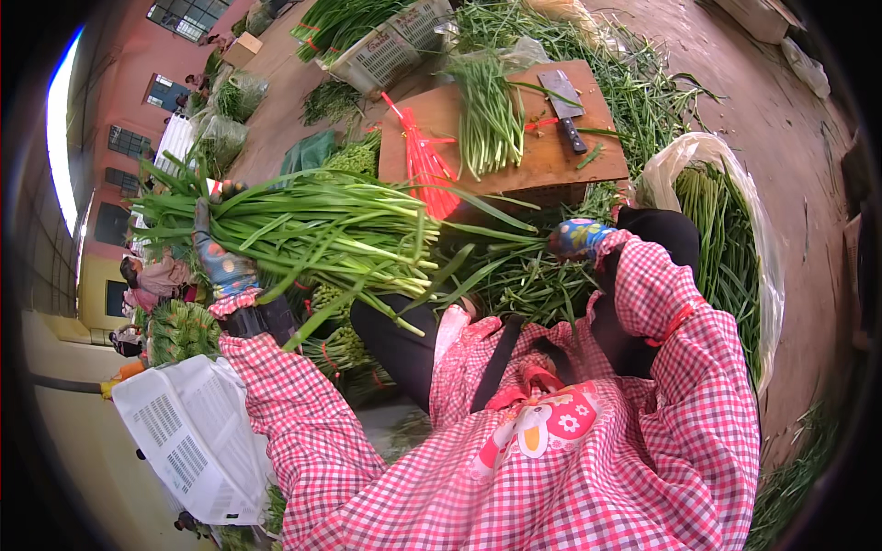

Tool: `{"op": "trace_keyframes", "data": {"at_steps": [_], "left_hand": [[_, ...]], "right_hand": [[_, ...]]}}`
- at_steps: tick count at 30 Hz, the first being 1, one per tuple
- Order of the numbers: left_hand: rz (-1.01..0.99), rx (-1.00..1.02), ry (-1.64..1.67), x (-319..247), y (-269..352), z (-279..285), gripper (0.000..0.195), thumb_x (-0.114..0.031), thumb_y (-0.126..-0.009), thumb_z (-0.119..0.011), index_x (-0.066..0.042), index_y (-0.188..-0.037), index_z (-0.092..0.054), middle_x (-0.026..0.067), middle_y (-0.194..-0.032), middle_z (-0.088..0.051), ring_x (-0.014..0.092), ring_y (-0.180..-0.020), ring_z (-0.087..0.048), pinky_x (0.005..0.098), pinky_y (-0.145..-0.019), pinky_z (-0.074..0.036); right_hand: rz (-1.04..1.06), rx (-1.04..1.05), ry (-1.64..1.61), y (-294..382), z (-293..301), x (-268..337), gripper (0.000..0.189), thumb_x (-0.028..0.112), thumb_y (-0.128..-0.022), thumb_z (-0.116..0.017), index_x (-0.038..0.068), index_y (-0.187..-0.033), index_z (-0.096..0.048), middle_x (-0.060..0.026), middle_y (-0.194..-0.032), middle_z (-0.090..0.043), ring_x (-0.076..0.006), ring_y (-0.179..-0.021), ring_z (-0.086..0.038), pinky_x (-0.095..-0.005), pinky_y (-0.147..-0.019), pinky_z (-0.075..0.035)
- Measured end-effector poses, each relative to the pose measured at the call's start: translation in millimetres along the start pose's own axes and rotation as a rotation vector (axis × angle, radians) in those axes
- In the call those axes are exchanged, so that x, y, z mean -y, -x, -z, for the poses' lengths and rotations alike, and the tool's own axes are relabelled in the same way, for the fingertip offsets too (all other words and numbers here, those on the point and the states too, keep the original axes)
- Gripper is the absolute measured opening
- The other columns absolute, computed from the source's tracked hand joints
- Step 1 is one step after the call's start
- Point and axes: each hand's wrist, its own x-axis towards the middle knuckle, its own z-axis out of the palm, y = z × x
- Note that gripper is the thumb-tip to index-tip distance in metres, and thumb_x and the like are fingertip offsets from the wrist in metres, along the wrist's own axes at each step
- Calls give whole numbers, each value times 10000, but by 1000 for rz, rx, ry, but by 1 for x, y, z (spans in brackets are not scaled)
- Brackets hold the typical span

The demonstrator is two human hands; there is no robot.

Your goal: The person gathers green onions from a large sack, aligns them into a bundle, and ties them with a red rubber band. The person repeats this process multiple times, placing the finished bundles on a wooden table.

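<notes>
My left hand (pixel 224 258), in a patterned work glove, grips a large bunch of long green leafy stalks (pixel 324 227), their pale ends pointing right. At the right, my right hand (pixel 579 238), in a blue flowered glove, has its fingers closed on the ends of a few loose leaves (pixel 503 237) that trail toward the bunch. Beyond both hands stands a small wooden board (pixel 427 103). On it lie a smaller bunch of green stalks (pixel 489 120), a cleaver (pixel 565 103) with a black handle, and a bundle of red ties (pixel 427 165) hanging over the near edge.
Cut greens (pixel 544 282) lie heaped between my knees. A plastic-lined bag of stalks (pixel 716 227) stands at right. A crate (pixel 393 52) with tied bunches is beyond the board, a white crate (pixel 193 441) at lower left. Several people sit at far left among greens.
</notes>
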Motion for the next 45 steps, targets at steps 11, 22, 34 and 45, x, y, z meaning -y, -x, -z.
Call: {"op": "trace_keyframes", "data": {"at_steps": [11, 22, 34, 45], "left_hand": [[-76, 15, 7, -44, 30, 22, 367, -239, -974, -430, 34, -1175, -570, 171, -1213, -595, 270, -1154, -547, 439, -1048, -396], [-32, 18, 21, -29, 64, -19, 345, -306, -955, -485, -39, -1108, -641, 91, -1218, -576, 214, -1097, -512, 498, -1056, -351], [7, 270, 61, 59, 59, -62, 277, -297, -882, -582, -25, -934, -578, 126, -1104, -542, 285, -1025, -540, 561, -1049, -274], [54, 851, -139, 214, 37, -43, 532, -120, -888, -626, -105, -1372, -406, 84, -1346, -459, 200, -1164, -515, 396, -974, -451]], "right_hand": [[-213, 221, 505, -11, 62, -23, 255, 333, -757, -694, 140, -923, -714, -77, -905, -687, -264, -816, -667, -357, -738, -532], [-295, 58, 408, -72, -87, -102, 161, 266, -757, -635, 146, -804, -731, -64, -805, -690, -260, -741, -662, -379, -665, -542], [-75, -283, 208, -43, 13, -9, 257, 284, -713, -591, 129, -909, -649, -134, -877, -645, -329, -812, -635, -439, -718, -520], [515, -93, -1023, 37, 163, 147, 459, 304, -899, -472, 110, -1315, -457, -116, -1195, -555, -252, -1046, -563, -357, -913, -436]]}}
